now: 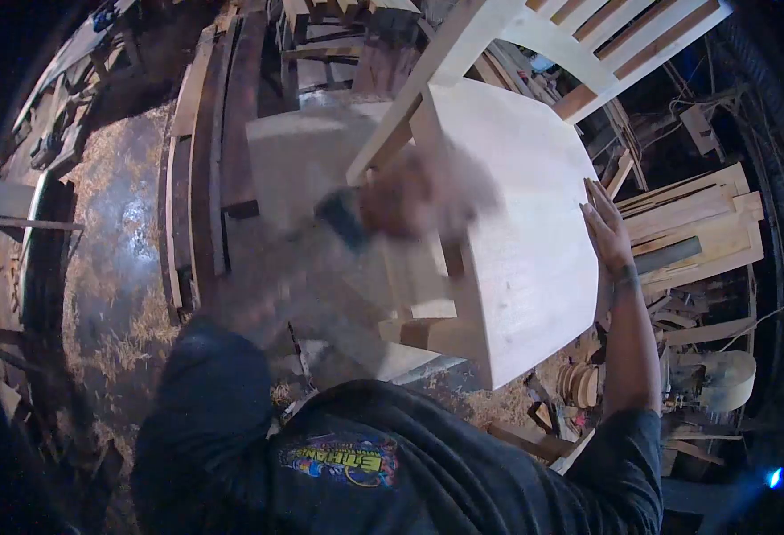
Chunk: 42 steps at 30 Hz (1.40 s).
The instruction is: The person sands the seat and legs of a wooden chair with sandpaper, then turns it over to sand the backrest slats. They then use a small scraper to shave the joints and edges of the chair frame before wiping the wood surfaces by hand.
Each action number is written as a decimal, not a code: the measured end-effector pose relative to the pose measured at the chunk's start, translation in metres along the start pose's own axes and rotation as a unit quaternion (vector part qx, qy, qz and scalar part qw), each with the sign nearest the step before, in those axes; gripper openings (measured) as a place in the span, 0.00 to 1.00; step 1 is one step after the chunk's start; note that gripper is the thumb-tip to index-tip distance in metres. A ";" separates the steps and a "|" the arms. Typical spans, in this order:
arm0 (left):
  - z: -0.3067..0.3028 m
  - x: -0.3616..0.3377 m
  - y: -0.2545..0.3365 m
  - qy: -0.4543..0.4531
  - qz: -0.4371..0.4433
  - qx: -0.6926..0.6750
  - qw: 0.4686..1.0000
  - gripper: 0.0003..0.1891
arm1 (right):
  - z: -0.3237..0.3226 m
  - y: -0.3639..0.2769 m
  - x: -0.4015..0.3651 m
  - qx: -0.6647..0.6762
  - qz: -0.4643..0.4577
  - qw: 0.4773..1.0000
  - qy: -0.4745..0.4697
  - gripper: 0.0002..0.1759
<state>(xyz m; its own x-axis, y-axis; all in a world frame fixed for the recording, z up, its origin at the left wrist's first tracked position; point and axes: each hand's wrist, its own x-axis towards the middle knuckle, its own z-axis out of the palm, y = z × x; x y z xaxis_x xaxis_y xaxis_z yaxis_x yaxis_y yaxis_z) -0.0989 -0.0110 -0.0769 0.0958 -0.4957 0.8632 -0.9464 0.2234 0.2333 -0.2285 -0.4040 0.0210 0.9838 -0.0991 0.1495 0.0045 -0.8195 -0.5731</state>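
Note:
A pale wooden chair (534, 223) is tipped in front of me, its seat facing up and right and its slatted backrest (601, 31) at the top. My right hand (601, 223) lies with its fingers stretched flat against the right edge of the seat. A dark band circles that wrist. My left hand (410, 201) is smeared by motion beside the seat's left edge, near the chair's frame. A dark teal cuff (343, 220) shows at its wrist. Whether anything is in its fingers I cannot make out.
Long planks (200, 160) stand to the left, beside a floor (120, 259) strewn with shavings. More wooden pieces (695, 223) are stacked at the right. Round wooden pieces (579, 385) and offcuts lie below the chair. A blue light (774, 479) glows lower right.

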 end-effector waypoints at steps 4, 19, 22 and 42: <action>-0.026 0.013 -0.049 0.023 -0.091 0.019 0.995 0.11 | -0.002 0.004 0.000 0.016 0.000 1.000 0.004 0.32; -0.035 0.071 -0.074 -0.257 -0.171 0.093 0.947 0.26 | -0.004 -0.005 -0.005 -0.115 -0.036 0.992 0.026 0.33; -0.025 0.074 -0.005 -0.293 -0.187 0.202 0.915 0.28 | -0.007 0.008 -0.003 -0.124 -0.039 0.991 0.039 0.34; -0.075 0.099 -0.040 -0.422 -0.182 0.169 0.872 0.40 | -0.062 0.022 -0.050 -0.163 -0.132 0.975 -0.066 0.43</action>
<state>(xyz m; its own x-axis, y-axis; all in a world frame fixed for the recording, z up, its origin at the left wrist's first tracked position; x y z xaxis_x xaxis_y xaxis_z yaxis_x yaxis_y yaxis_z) -0.0288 -0.0059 0.0326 0.2832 -0.9549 0.0897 -0.9511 -0.2675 0.1546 -0.2883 -0.4520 0.0515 0.9705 0.1962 0.1401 0.2255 -0.9445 -0.2388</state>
